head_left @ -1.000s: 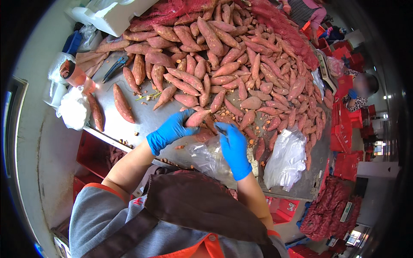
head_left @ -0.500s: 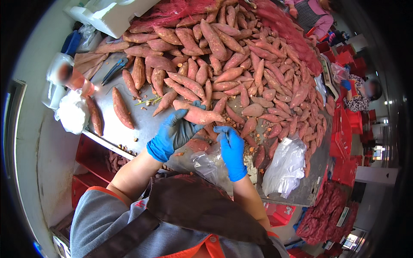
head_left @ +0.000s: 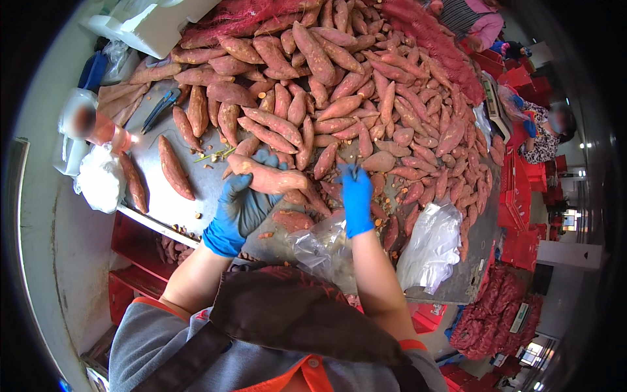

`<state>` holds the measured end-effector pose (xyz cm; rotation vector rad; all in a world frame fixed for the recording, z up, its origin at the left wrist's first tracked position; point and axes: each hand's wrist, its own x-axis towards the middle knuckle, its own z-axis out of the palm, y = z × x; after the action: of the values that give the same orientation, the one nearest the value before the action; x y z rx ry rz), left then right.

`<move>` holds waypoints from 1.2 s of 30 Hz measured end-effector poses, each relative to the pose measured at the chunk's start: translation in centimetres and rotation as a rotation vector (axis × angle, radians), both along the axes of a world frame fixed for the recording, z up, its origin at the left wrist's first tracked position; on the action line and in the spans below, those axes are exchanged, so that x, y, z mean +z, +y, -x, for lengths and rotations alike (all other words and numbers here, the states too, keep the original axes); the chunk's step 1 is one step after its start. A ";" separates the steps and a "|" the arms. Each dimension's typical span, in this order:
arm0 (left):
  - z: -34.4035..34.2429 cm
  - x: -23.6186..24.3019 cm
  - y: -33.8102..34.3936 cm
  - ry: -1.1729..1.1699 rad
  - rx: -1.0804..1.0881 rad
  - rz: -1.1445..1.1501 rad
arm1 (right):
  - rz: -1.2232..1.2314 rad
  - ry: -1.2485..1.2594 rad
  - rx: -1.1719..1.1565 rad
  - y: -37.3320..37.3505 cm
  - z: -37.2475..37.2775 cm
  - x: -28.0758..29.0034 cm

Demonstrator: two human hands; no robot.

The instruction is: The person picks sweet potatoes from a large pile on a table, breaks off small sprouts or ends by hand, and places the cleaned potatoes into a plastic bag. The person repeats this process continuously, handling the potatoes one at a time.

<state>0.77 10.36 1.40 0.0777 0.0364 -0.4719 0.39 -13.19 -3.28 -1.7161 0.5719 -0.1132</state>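
Note:
My left hand (head_left: 238, 212), in a blue glove, is closed round a long pink sweet potato (head_left: 271, 178) held above the metal table (head_left: 212, 179). To its right, my right hand (head_left: 356, 199), gloved in blue as well, has its fingers curled together, apart from the sweet potato. Whatever those fingers hold, if anything, is too small or hidden to make out. A large heap of sweet potatoes (head_left: 392, 111) spreads beyond both hands. Small cut ends lie scattered on the tabletop. One sweet potato (head_left: 174, 168) lies separately on the left.
A blue-and-black tool (head_left: 160, 109) lies at the table's left. Clear plastic bags (head_left: 431, 248) lie at the near right edge. A bottle (head_left: 104, 129) and a white bag (head_left: 101, 178) stand far left. Red crates (head_left: 516, 202) and other people (head_left: 545, 130) are at right.
The left hand and its sweet potato have moved left and slightly down in view. My right hand has drawn away from the sweet potato's tip, to the right and upward.

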 end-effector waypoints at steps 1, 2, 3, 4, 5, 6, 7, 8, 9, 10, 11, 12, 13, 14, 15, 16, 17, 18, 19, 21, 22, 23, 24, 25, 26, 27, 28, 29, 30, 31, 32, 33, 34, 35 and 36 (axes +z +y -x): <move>-0.2 -0.6 0.3 -0.019 0.018 -0.074 | 0.007 0.046 -0.015 -0.5 -1.1 0.5; 0.0 -1.7 0.2 0.073 0.018 -0.044 | 0.177 0.092 0.043 -0.7 -2.1 -0.6; 0.3 -3.1 0.0 0.164 0.023 -0.015 | 0.348 0.136 0.105 -0.6 -3.3 -2.2; 0.5 -4.1 -0.3 0.177 -0.067 0.037 | 0.519 0.179 0.167 -0.4 -4.0 -3.6; 0.8 -3.9 -0.8 0.114 -0.098 0.003 | 0.702 0.292 0.247 0.7 -4.4 -2.9; 1.1 -3.8 -0.9 0.130 -0.125 0.003 | 0.714 0.302 0.241 1.5 -4.5 -2.7; 1.3 -3.8 -1.0 0.146 -0.151 0.004 | 0.726 0.313 0.236 2.0 -4.5 -2.6; 1.3 -2.7 -1.0 0.113 -0.183 -0.042 | 0.599 0.259 0.242 1.0 -4.7 -3.4; 1.2 -2.7 -0.6 0.105 -0.176 -0.021 | 0.467 0.205 0.255 -0.5 -4.8 -5.0; 1.0 -3.0 -0.2 0.098 -0.170 0.000 | 0.335 0.154 0.266 -1.5 -4.8 -6.0; 0.8 -3.2 0.4 0.092 -0.149 0.015 | -0.007 0.226 0.262 -0.3 -4.7 -2.6; 0.6 -2.4 0.4 0.042 -0.143 -0.088 | -0.073 0.128 0.292 -0.4 -3.8 -1.0; 0.4 -2.1 0.2 0.021 -0.143 -0.205 | -0.142 0.031 0.326 -0.4 -2.9 0.2; 0.4 -1.9 -0.2 0.001 -0.148 -0.321 | -0.220 -0.006 0.344 0.0 -1.8 1.6; 0.5 -1.8 -0.6 -0.016 -0.147 -0.440 | -0.302 -0.043 0.366 0.6 -0.9 2.9; 0.4 -1.6 -1.2 -0.194 -0.162 -0.539 | -0.384 -0.080 0.386 1.3 -0.1 3.7; 0.4 -1.1 -2.1 -0.279 -0.205 -0.555 | -0.373 -0.123 0.373 2.0 1.0 4.2; 0.3 -0.6 -2.8 -0.398 -0.254 -0.658 | -0.336 -0.133 0.394 2.5 1.7 3.8; 0.2 -0.4 -3.2 -0.477 -0.265 -0.738 | -0.299 -0.143 0.413 2.9 2.4 3.4; -0.2 0.0 -3.9 -0.639 -0.274 -0.895 | -0.123 -0.227 0.313 3.0 3.6 4.4; -0.3 0.2 -4.0 -0.681 -0.230 -0.947 | 0.007 -0.259 0.331 2.0 4.1 4.8; -0.4 0.7 -4.2 -0.729 -0.190 -0.996 | 0.140 -0.291 0.339 1.3 4.6 5.4; -0.6 1.5 -3.8 -0.878 -0.146 -1.020 | 0.236 -0.363 0.264 1.5 4.6 6.6; -0.3 2.0 -3.9 -0.876 -0.179 -1.052 | 0.305 -0.348 0.325 1.2 4.7 7.4; 0.0 2.4 -3.9 -0.875 -0.206 -1.086 | 0.375 -0.336 0.390 0.6 4.7 8.1; 0.3 2.4 -4.0 -0.898 -0.193 -1.118 | 0.445 -0.322 0.455 0.3 4.9 8.5; 0.6 2.4 -4.0 -0.920 -0.180 -1.151 | 0.516 -0.281 0.450 0.4 5.0 8.7; 0.9 2.4 -4.1 -0.943 -0.168 -1.180 | 0.582 -0.300 0.436 0.4 5.2 8.5; 1.1 2.4 -4.1 -0.984 -0.155 -1.206 | 0.649 -0.319 0.423 0.4 5.3 8.2; 1.2 2.4 -4.1 -1.024 -0.141 -1.232 | 0.716 -0.338 0.410 0.5 5.4 8.1; 1.2 2.5 -4.0 -0.987 -0.185 -1.189 | 0.758 -0.274 0.409 0.5 5.4 8.2; 1.3 2.7 -3.9 -0.950 -0.228 -1.146 | 0.753 -0.226 0.380 0.2 5.4 7.9; 1.4 3.1 -3.8 -0.934 -0.258 -1.063 | 0.748 -0.179 0.352 -0.4 5.5 6.8; 1.4 3.5 -3.7 -0.918 -0.290 -0.979 | 0.742 -0.130 0.319 -1.4 5.6 5.1; 1.5 4.5 -3.5 -0.923 -0.317 -0.841 | 0.484 -0.038 0.296 -4.7 6.0 0.4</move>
<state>-0.68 6.83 5.89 1.1315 -0.6985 -0.6741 -5.62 -17.85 -2.92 -2.2445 0.2659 -0.0755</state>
